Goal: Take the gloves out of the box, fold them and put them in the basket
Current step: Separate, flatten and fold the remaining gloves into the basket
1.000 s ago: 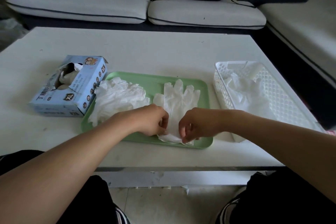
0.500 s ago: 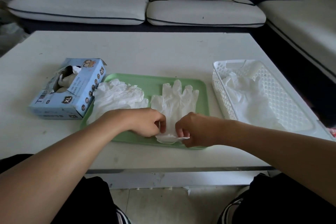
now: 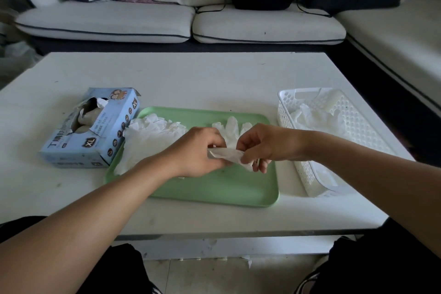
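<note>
The left hand (image 3: 199,150) and right hand (image 3: 265,144) both pinch the cuff edge of one white glove (image 3: 230,135), lifted over the green tray (image 3: 222,188) with its fingers pointing away. Going left to right on the counter (image 3: 202,79): the blue glove box (image 3: 90,130), a pile of gloves (image 3: 150,132) on the tray, then the white basket (image 3: 358,131) holding folded gloves (image 3: 315,119).

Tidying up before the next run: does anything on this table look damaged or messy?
Yes. The blue cardboard glove box lies with its top opening raggedly torn, and a corner flap sticks up. A loose heap of white disposable gloves spills over the left rim of the green plastic tray toward the box. Nothing else stands out.
</note>
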The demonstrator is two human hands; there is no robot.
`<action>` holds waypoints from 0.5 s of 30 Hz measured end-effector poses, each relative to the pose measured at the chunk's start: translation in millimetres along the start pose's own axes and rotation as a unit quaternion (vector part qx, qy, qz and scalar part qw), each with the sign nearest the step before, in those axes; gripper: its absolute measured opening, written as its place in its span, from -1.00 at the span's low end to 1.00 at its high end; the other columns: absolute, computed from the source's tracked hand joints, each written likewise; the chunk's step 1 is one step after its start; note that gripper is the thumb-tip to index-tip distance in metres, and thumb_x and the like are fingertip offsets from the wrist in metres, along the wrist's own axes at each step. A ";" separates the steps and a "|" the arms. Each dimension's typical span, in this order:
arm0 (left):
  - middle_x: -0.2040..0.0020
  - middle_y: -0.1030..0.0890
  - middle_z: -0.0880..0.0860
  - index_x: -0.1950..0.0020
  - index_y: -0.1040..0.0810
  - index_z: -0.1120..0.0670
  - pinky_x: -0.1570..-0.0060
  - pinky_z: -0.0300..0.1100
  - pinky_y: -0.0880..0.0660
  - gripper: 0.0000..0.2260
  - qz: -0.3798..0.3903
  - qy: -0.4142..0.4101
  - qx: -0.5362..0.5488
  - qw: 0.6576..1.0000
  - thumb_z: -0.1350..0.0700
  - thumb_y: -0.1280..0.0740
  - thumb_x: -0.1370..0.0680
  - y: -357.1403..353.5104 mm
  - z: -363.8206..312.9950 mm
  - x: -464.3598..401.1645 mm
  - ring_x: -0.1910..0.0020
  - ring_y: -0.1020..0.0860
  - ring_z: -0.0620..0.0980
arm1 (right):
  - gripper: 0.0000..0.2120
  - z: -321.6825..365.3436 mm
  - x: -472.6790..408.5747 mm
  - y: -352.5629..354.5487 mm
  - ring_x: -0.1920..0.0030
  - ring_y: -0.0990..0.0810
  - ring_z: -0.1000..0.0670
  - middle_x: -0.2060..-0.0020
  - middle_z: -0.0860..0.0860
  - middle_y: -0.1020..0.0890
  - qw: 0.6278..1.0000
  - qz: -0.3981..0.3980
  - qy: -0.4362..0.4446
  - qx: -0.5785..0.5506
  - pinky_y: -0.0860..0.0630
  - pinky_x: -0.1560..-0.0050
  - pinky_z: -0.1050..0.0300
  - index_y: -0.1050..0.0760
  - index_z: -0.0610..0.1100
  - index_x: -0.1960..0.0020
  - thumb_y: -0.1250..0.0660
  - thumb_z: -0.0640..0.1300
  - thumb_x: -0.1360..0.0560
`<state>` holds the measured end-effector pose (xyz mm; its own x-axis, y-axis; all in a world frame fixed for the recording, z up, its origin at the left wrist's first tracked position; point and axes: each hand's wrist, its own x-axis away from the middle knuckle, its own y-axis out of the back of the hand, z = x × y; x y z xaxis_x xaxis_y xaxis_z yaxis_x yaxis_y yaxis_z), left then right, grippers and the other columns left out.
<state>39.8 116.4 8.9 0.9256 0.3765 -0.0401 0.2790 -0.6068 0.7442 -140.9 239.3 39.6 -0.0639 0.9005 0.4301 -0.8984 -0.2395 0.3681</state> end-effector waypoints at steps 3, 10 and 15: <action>0.19 -0.66 -0.02 0.19 -0.66 0.03 0.07 -0.05 -0.52 -0.89 -0.052 0.008 0.083 0.995 0.04 -0.53 -0.46 11.6 -6.1 -3.6 0.15 -0.62 0.01 | -0.87 7.7 5.5 10.5 0.31 -0.49 0.06 0.34 -0.01 -0.53 0.998 -0.023 0.038 -0.047 -0.40 0.28 0.19 -0.58 -0.14 0.21 -0.35 -0.28 -0.50; 0.20 -0.59 0.13 0.19 -0.65 0.07 0.06 -0.08 -0.44 -0.81 -0.154 0.052 0.362 0.918 -0.01 -0.55 -0.35 39.8 -38.0 -23.1 0.16 -0.55 0.04 | -0.40 29.4 15.4 30.0 -0.28 -0.55 -0.21 -0.24 -0.16 -0.60 0.968 -0.033 0.191 -0.162 -0.44 -0.26 -0.01 -0.45 -0.23 -0.37 -0.47 0.00 -0.42; 0.12 -0.64 0.15 0.11 -0.61 0.12 0.13 -0.09 -0.58 -0.85 -0.192 0.073 0.427 0.880 0.12 -0.53 -0.44 46.9 -52.2 -35.6 0.16 -0.63 0.08 | -0.59 41.1 12.2 24.8 -0.22 -0.62 -0.26 -0.19 -0.25 -0.64 0.945 -0.162 0.198 -0.202 -0.53 -0.26 -0.16 -0.54 -0.31 -0.28 -0.47 -0.23 -0.47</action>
<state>6.6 111.1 80.0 0.6953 0.7172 -0.0468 0.7129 -0.6965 -0.0814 -146.1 229.5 87.8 0.1570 0.9873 -0.0232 -0.9863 0.1579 0.0472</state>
